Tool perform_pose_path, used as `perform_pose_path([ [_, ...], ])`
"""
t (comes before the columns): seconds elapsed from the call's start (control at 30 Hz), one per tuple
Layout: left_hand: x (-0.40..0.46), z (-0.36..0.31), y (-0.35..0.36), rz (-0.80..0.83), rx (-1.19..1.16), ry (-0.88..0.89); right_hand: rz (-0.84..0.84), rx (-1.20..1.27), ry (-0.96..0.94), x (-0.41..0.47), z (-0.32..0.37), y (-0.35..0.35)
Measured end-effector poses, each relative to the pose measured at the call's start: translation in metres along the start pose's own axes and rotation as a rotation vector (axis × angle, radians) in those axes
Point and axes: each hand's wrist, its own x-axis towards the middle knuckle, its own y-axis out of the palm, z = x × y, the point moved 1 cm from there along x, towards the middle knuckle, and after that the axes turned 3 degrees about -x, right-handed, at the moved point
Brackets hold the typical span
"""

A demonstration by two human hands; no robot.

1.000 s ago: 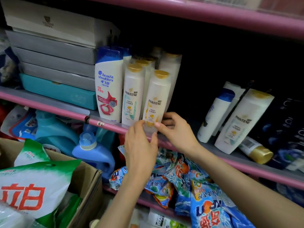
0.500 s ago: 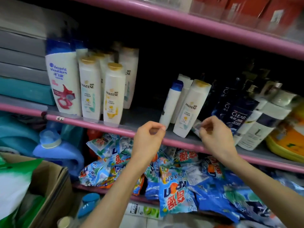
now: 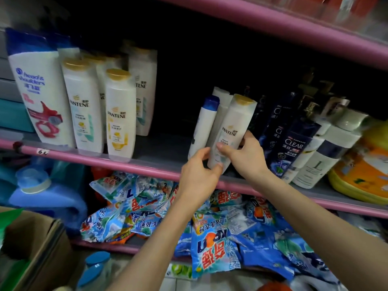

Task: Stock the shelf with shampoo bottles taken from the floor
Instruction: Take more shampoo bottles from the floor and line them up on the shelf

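Observation:
A white Pantene bottle [image 3: 233, 129] with a gold cap leans on the pink-edged shelf [image 3: 147, 168], tilted against two other white bottles, one with a blue cap [image 3: 202, 127]. My right hand [image 3: 244, 155] grips its lower half, thumb across the front. My left hand [image 3: 198, 177] pinches its bottom end from below. Further left, a Head & Shoulders bottle [image 3: 39, 97] and several upright Pantene bottles [image 3: 119, 116] stand in a row.
Dark Clear bottles [image 3: 291, 148] and white pump bottles [image 3: 327, 152] crowd the shelf on the right, beside a yellow tub [image 3: 363, 177]. Detergent sachets [image 3: 210, 244] fill the shelf below. A blue jug [image 3: 42, 196] and a cardboard box [image 3: 35, 248] sit lower left.
Both hands left the upright Pantene row, moved right along the shelf and took hold of the leaning Pantene bottle. The view has swung right with them.

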Motion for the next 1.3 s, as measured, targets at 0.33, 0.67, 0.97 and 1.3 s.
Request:
perform_pose_path([
  [0.33, -0.022, -0.016, -0.026, -0.150, 0.109, 0.232, 0.162, 0.221, -0.212, -0.060, 0.051, -0.006],
  [0.67, -0.061, -0.008, -0.081, -0.308, 0.190, 0.171, 0.067, 0.314, -0.436, -0.078, 0.113, 0.000],
  [0.97, -0.069, -0.004, -0.102, -0.305, 0.225, 0.132, 0.091, 0.199, -0.470, -0.080, 0.132, 0.020],
  [1.3, -0.063, -0.011, -0.099, -0.266, 0.200, 0.106, 0.361, 0.340, -0.099, -0.086, 0.103, 0.046],
])
